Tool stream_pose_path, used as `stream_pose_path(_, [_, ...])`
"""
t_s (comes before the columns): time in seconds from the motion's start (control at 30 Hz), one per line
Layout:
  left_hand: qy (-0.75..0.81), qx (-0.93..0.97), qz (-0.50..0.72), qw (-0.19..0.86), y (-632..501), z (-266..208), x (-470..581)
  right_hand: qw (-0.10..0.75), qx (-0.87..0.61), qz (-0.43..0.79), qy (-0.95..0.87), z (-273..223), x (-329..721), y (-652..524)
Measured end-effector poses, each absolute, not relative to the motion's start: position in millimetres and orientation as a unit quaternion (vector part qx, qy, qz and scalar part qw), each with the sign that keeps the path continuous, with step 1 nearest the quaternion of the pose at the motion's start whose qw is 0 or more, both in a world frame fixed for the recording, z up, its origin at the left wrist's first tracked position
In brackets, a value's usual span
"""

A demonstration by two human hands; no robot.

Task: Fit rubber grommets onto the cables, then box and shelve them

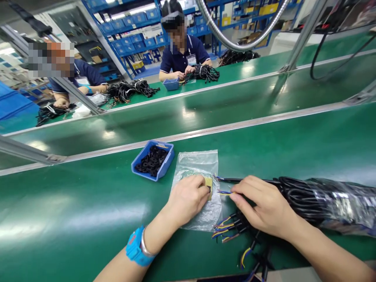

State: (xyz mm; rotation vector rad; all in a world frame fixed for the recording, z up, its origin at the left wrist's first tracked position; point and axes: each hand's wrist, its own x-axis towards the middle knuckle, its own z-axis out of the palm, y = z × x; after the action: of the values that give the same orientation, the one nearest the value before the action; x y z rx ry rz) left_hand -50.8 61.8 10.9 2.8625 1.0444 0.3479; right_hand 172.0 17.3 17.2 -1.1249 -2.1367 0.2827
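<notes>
My left hand (188, 197) is closed over a clear plastic bag (195, 160), its fingertips pinching a small black part (209, 189) largely hidden by the fingers. Beside those fingertips a yellow square piece (208, 182) lies on the bag. Between thumb and forefinger, my right hand (263, 201) grips a black cable whose blue and yellow wire ends (225, 192) point toward the left hand. Another black cable (235, 179) lies just beyond it. Below the right hand, several stripped cable ends (226, 229) fan out with coloured wires.
A blue bin (169, 156) holding many small black parts stands left of the bag. At right lies a plastic-wrapped bundle of black cables (337, 201). Metal rails (188, 135) cross the green bench (73, 215); two people handle cables beyond them.
</notes>
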Motion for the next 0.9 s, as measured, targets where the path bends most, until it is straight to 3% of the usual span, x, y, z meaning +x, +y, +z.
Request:
stream_pose_path(0.1, [0.321,0.944,0.073,0.006,62,11,-45,0.345,-0.438,0.109,-0.823,17,172,18])
stream_pose_path(0.2, [0.343,0.933,0.079,0.070,64,13,-44,0.361,-0.431,0.101,-0.821,17,172,18])
stream_pose_path(0.27, [0.382,0.893,0.143,0.191,63,13,-44,0.384,-0.415,0.098,-0.819,17,172,18])
stream_pose_path(0.4, [0.427,0.634,0.301,0.570,56,14,-39,0.423,-0.372,0.089,-0.821,19,170,18])
stream_pose_path(0.5, [0.383,0.444,0.349,0.731,49,13,-32,0.444,-0.357,0.088,-0.817,21,168,18])
stream_pose_path(0.63, [0.318,0.357,0.361,0.801,44,11,-26,0.458,-0.366,0.094,-0.804,25,166,16])
stream_pose_path(0.9, [0.268,0.332,0.356,0.831,41,10,-25,0.452,-0.389,0.107,-0.796,27,163,15])
